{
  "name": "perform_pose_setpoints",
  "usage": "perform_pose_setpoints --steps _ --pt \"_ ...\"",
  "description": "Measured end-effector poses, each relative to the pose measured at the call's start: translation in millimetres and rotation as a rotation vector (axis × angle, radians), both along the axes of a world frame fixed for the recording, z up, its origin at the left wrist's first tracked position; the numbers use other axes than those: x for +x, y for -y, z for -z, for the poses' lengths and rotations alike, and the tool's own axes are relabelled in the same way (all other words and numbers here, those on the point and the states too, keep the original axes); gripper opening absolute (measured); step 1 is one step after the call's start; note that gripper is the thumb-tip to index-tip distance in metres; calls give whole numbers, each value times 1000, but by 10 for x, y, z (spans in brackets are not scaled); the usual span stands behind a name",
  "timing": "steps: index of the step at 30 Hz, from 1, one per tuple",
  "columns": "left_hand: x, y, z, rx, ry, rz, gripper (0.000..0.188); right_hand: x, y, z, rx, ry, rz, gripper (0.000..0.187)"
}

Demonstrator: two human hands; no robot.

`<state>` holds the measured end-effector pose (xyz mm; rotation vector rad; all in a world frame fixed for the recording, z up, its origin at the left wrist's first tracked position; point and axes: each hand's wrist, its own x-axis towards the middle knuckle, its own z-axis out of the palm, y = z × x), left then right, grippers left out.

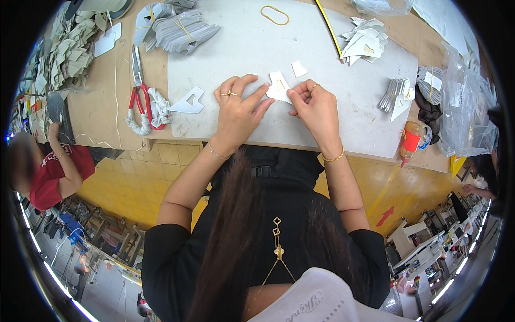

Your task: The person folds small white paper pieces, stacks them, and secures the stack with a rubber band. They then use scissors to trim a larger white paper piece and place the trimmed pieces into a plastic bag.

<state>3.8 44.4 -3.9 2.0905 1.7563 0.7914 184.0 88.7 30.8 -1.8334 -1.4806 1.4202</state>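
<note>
A small white cut piece (278,86) with an opening in its middle lies over the pale work sheet, between my two hands. The index finger and thumb of my left hand (236,110) are spread apart, their tips touching its left edge. At its lower right edge, my right hand (317,110) pinches it between thumb and curled fingers. Just beyond lies a smaller white scrap-like piece (299,68). Left of my left hand rests another white piece with a triangular opening (188,102).
Red-handled scissors (140,102) lie left, near grey bundled pieces (185,31). A pencil (329,29) and rubber band (274,15) lie at the back. Right are stacked white pieces (365,42), a glue bottle (411,140) and clear plastic bags (464,102). A co-worker (53,166) sits far left.
</note>
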Motion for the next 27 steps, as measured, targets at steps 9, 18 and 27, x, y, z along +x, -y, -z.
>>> perform_pose_setpoints --steps 9,18,27 --pt "30 18 2 32 -60 16 39 -4 -12 27 23 54 -28 15" --pt "31 79 -9 74 -93 252 50 -8 -11 47 35 52 -14 16" --pt "90 91 -116 28 -260 286 50 -1 108 72 477 389 -196 15"
